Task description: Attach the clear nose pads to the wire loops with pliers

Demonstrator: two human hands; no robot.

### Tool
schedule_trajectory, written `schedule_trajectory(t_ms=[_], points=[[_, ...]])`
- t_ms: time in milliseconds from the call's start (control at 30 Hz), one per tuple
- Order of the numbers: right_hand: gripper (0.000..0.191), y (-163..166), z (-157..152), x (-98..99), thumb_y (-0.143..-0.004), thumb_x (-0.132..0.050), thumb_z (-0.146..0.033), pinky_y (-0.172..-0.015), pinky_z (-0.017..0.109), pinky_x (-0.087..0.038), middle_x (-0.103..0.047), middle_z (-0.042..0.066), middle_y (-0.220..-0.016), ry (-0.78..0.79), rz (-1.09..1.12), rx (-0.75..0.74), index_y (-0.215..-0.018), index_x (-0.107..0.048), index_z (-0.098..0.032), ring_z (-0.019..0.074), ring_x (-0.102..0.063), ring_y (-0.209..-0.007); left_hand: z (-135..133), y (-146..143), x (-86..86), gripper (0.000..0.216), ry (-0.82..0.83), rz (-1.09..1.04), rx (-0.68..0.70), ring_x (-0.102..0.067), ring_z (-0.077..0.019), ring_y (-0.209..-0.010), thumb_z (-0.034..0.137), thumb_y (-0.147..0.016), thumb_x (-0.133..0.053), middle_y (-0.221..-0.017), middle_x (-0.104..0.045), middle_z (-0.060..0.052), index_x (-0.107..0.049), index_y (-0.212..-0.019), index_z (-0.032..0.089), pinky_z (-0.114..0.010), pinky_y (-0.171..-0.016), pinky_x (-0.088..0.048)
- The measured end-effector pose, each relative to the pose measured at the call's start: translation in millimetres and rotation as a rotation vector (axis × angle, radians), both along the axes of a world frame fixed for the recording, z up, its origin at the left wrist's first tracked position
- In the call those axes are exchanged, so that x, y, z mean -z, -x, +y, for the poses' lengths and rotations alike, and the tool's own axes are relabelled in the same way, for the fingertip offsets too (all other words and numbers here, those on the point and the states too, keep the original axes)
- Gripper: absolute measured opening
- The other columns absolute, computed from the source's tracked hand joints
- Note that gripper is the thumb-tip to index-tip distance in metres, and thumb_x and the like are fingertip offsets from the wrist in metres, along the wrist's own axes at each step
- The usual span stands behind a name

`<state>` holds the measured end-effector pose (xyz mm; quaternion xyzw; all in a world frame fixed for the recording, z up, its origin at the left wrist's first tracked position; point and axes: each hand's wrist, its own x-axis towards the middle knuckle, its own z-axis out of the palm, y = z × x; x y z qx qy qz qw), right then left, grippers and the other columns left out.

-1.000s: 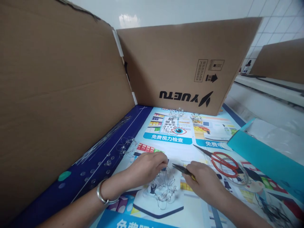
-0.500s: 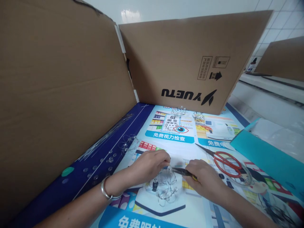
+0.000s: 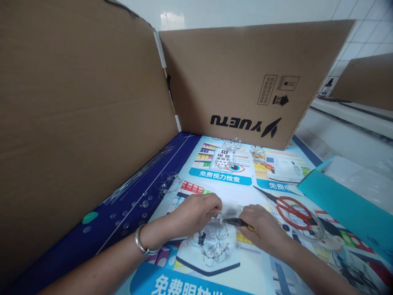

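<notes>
My left hand (image 3: 195,214), a silver bangle on its wrist, pinches the top of a thin wire-and-bead piece (image 3: 215,241) that lies on the printed poster (image 3: 221,176). My right hand (image 3: 260,227) is closed round small pliers (image 3: 235,221) with yellow handles. The pliers' dark tips point left and meet the wire right at my left fingertips. The two hands are a few centimetres apart.
Red-handled scissors (image 3: 288,209) lie right of my hands. Clear beads (image 3: 138,205) and straight wires (image 3: 138,176) lie on the poster's dark blue strip at the left. Cardboard walls (image 3: 76,102) stand left and behind. A teal sheet (image 3: 344,209) lies at the right. More bead clusters (image 3: 233,144) sit at the back.
My right hand has brought the pliers leftward until their tips reach the wire at my left fingertips. Both hands have shifted slightly up the poster.
</notes>
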<state>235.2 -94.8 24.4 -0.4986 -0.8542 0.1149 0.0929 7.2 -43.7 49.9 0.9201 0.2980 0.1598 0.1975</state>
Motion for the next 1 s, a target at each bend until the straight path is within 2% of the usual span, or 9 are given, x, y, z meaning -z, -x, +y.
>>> schedule_trajectory(t_ms=[267, 733, 1000], points=[[0.019, -2.5, 4.5, 4.0, -0.086, -0.048, -0.034, -0.070, 0.027, -0.032, -0.058, 0.001, -0.079, -0.021, -0.035, -0.033, -0.082, -0.058, -0.019, 0.0145, -0.050, -0.080, -0.4, 0.0, -1.5, 0.013, 0.046, -0.013, 0.028, -0.051, -0.0119, -0.068, 0.011, -0.086, -0.039, -0.077, -0.057, 0.000, -0.051, -0.083, 0.017, -0.021, -0.061, -0.036], [0.026, 4.2, 8.3, 6.1, -0.088, -0.045, -0.035, -0.071, 0.027, -0.027, -0.057, 0.004, -0.082, -0.082, -0.164, -0.075, -0.082, -0.058, -0.015, 0.0156, -0.046, -0.081, 4.5, 5.6, 1.4, 0.013, 0.030, 0.006, 0.080, -0.051, -0.0119, -0.072, 0.017, -0.088, -0.039, -0.080, -0.056, 0.000, -0.052, -0.085, 0.016, -0.021, -0.064, -0.036], [0.015, 4.3, 6.6, 4.4, -0.085, -0.049, -0.027, -0.074, 0.028, -0.025, -0.056, 0.003, -0.083, -0.099, -0.205, -0.071, -0.082, -0.057, -0.015, 0.0156, -0.043, -0.083, 5.7, 6.4, 4.8, 0.014, 0.027, 0.013, 0.142, -0.050, -0.0121, -0.072, 0.018, -0.088, -0.038, -0.082, -0.056, -0.001, -0.052, -0.087, 0.016, -0.021, -0.063, -0.035]])
